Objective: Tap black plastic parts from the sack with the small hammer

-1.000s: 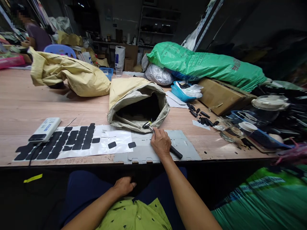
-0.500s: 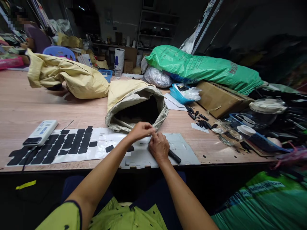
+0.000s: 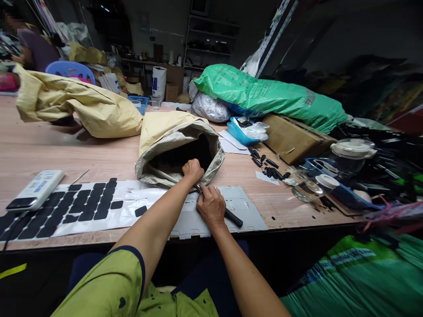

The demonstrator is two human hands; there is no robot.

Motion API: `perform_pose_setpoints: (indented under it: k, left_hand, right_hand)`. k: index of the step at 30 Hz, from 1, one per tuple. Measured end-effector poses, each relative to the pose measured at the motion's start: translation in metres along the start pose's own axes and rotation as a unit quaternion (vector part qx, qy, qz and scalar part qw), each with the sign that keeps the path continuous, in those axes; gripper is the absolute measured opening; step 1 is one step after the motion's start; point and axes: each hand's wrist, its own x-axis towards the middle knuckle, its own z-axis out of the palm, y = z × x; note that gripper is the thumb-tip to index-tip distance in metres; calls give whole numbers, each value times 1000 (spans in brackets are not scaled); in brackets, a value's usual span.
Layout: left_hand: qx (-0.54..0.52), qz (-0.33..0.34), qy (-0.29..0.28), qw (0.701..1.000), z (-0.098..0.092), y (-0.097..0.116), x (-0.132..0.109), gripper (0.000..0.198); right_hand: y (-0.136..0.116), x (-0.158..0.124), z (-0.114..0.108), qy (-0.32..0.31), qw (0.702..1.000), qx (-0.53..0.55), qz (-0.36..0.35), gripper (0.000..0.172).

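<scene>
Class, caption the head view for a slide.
Left hand at an open sack, right hand holding a black-handled tool.

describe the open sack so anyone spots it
On the wooden table, look just beyond the grey board. The yellow sack there has the left hand at its mouth. Unlike the yellow bag on its left, it gapes toward the camera.

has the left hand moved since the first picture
Yes: the left hand has gone up and forward, from below the near edge of the table to the mouth of the sack.
</scene>
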Motion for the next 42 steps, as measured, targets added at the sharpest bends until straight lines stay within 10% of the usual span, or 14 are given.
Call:
perform_pose_setpoints:
  k: [7, 10, 13, 18, 42]
  left_hand:
    - [-82, 92, 63, 990, -46, -33, -28, 22]
    - [-157, 175, -8, 972, -64, -62, -65, 20]
    - [-123, 211, -76, 967, -55, -91, -99, 17]
    - [-29, 206, 6, 978, -24, -115, -120, 19]
    - [-49, 171, 20, 984, -19, -116, -116, 16]
  right_hand:
    - [-1, 1, 1, -6, 1000, -5, 1, 35]
    - [-1, 1, 0, -6, 1000, -7, 4, 34]
    - [-1, 0, 0, -4, 1000, -10, 3, 31]
    - [0, -1, 2, -3, 1000, -9, 6, 28]
    - [-11, -56, -41, -4, 971, 238, 39, 37]
